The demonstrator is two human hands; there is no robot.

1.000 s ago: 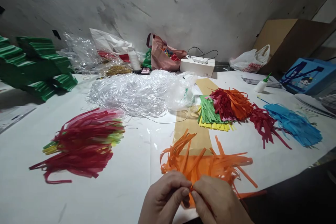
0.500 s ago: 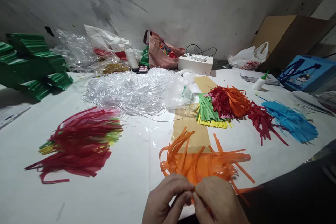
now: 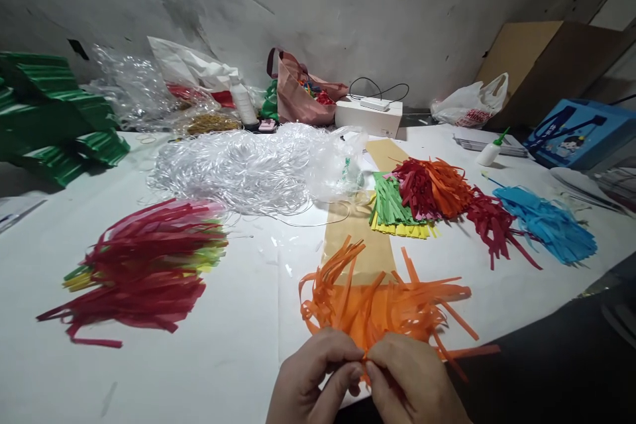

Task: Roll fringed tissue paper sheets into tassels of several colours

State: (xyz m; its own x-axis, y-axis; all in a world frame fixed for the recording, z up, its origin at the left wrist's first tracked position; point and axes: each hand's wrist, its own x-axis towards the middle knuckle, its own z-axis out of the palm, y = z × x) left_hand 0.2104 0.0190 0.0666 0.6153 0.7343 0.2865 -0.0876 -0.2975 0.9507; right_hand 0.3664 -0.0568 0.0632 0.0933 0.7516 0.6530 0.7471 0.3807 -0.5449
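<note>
An orange fringed tissue-paper tassel [image 3: 377,308] lies spread at the table's near edge, its strips fanning away from me. My left hand [image 3: 318,377] pinches the near edge of this paper between thumb and forefinger. Right beside it, my right hand [image 3: 410,377] pinches the same edge, and the fingertips of both nearly meet. The bit of paper between the fingers is mostly hidden. Beneath the far strips runs a tan paper strip [image 3: 358,252].
Red and yellow tassels [image 3: 144,271] lie left; green, red and orange tassels [image 3: 430,192] and a blue tassel [image 3: 549,225] lie right. Clear plastic string [image 3: 238,169] is heaped behind. A glue bottle [image 3: 491,151], pink bag [image 3: 305,89] and white box [image 3: 368,118] stand at the back.
Both hands keep their pinch on the orange paper with only slight finger movement. The whole view has shifted a little, so things sit slightly higher and further left.
</note>
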